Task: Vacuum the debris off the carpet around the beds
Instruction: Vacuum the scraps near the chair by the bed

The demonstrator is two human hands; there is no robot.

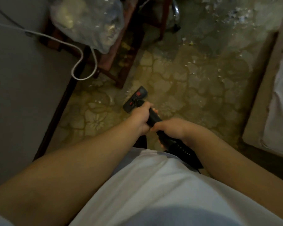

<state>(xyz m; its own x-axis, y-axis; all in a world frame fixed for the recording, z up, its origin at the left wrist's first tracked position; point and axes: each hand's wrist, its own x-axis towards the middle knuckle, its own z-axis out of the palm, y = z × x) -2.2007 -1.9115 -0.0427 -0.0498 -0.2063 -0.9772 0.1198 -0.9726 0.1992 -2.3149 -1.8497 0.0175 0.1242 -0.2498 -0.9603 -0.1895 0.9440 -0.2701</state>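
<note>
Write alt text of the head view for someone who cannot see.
Seen from above, a person's left hand and right hand grip a black vacuum wand, its floor head resting on a patterned carpet between two beds. White debris lies scattered ahead, and a filled plastic bag sits on a wooden frame.

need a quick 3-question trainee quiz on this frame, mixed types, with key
1. True or false: only one hand holds the vacuum wand.
2. Where does most of the white debris lie relative to the vacuum head? A) ahead and to the right B) behind it, by the person's feet C) on the person's shirt
3. Fill in: a white ____ trails across the left bed and loops off its edge.

Key
1. False: the left hand and the right hand both grip it.
2. A
3. cable
</note>
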